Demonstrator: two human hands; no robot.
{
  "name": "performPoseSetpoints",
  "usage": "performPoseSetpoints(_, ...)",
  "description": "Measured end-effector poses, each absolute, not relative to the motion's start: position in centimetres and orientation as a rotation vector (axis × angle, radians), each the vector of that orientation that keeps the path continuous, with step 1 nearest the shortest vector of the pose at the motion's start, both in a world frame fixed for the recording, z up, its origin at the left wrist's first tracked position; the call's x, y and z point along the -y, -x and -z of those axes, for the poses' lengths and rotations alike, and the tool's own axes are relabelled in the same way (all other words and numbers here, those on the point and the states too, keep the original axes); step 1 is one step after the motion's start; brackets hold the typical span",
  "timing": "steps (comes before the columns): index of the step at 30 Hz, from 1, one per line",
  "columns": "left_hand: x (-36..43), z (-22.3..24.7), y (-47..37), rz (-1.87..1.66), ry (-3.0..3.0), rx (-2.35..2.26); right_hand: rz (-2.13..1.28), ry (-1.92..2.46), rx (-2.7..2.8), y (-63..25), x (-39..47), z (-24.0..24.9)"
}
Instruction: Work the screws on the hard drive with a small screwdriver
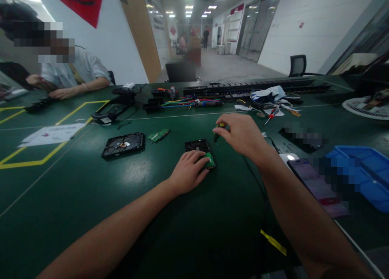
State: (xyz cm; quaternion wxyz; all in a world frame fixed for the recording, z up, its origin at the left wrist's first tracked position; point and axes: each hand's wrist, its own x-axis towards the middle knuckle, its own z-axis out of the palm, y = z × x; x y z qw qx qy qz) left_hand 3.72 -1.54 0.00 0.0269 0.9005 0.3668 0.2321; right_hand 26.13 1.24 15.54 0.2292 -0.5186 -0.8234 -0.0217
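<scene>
A black hard drive [197, 145] with a green circuit board [210, 160] at its near end lies on the green table in the middle. Resting over the board and the drive's near edge is my left hand [189, 169], its fingers stretched out. My right hand [241, 135] pinches the yellow and dark handle of a small screwdriver [217, 135]. The screwdriver slants down toward the drive's right edge; whether its tip touches is too small to tell. Left of them lie a second black drive [124, 145] and a loose green board [159, 135].
Behind are cables [179, 104], an orange and black tool [162, 92], a red screwdriver [271, 116] and long black racks [243, 88]. At right are a phone [316, 186] and a blue bin [361, 173]. A person [82, 68] sits at the far left.
</scene>
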Motion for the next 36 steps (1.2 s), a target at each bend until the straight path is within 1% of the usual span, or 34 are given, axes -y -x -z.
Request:
performPoseSetpoints(8, 1.55, -0.19, -3.74, -0.697, -2.799, -1.133, 0.055, 1.374, 2.249, -25.90, -1.48, -15.50)
performPoseSetpoints(18, 1.61, -0.24, -3.72, -0.687, -2.793, -1.143, -0.077, 1.259, 2.307, -25.77, -1.03, -15.70)
performPoseSetpoints(23, 1.70, -0.29, -3.80, -0.679, -2.802, -1.154, -0.075, 1.192, 2.347, -25.99, -1.34, -15.18)
performPoseSetpoints(36, 1.67, -0.42, -3.71, -0.680, -2.829, -1.147, 0.026, 1.345, 2.339, -26.20, -1.18, -15.82)
